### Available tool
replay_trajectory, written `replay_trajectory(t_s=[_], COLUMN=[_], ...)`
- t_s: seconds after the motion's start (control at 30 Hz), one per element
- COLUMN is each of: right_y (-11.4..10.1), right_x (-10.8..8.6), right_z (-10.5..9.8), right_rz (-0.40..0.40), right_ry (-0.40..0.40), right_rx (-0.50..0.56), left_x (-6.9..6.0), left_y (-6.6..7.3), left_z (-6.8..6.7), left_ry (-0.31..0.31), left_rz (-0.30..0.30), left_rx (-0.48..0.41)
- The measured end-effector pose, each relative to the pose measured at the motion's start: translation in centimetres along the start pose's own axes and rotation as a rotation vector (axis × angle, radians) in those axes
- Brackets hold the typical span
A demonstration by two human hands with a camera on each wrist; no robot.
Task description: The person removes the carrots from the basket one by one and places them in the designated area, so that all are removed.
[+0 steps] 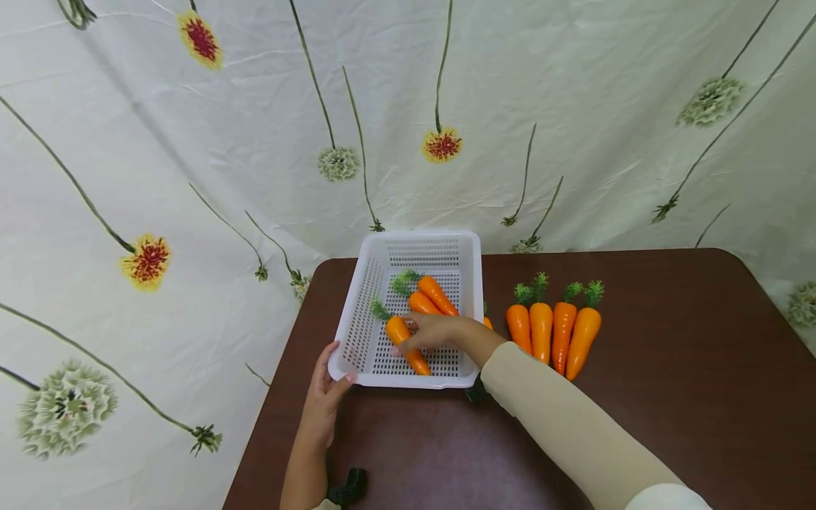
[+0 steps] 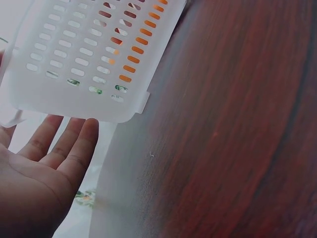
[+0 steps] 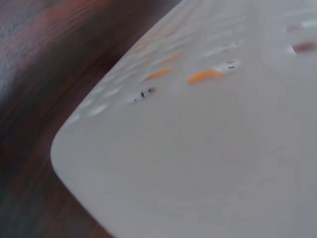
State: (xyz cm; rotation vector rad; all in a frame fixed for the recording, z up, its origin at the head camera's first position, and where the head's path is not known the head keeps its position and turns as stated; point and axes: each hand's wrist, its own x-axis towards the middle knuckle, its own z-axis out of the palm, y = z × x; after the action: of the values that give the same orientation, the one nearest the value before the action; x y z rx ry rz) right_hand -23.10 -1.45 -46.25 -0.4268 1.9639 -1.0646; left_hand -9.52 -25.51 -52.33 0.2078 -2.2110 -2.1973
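Head camera above, facing forward-down at table (image 1: pixel 688 319); both wrist cameras close, sharing white basket (image 1: pixel 408 381).

White slotted basket (image 1: pixel 348 322); orange green-topped carrot (image 1: pixel 398 330) slanted inside, two similar carrots (image 1: pixel 435 291) beyond.

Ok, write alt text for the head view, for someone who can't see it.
Right hand grips an orange carrot inside a white basket, where two other carrots lie, while the left hand holds its near left corner. Four more carrots lie side by side on the dark table to the right, another mostly hidden beside the basket.
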Motion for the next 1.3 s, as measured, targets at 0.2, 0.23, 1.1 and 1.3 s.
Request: replay_trajectory(t_s=[0.2,0.23,1.1,1.3], right_y=[-0.3,-0.2,0.9,1.0], right_x=[0.4,0.6,1.3,1.3], right_z=[-0.1,-0.1,0.5,0.6], right_rz=[-0.024,-0.032,-0.016,-0.001], right_ry=[0.014,0.014,-0.185,-0.225], right_rx=[-0.100,-0.116,-0.010,0.024], left_x=[0.0,0.0,0.0,0.0], left_y=[0.2,0.3,0.0,0.0], left_z=[-0.1,-0.1,0.1,0.0], left_ry=[0.004,0.004,0.012,0.014], left_rz=[0.000,0.002,-0.017,-0.018], left_rx=[-0.002,-0.002,0.007,0.011])
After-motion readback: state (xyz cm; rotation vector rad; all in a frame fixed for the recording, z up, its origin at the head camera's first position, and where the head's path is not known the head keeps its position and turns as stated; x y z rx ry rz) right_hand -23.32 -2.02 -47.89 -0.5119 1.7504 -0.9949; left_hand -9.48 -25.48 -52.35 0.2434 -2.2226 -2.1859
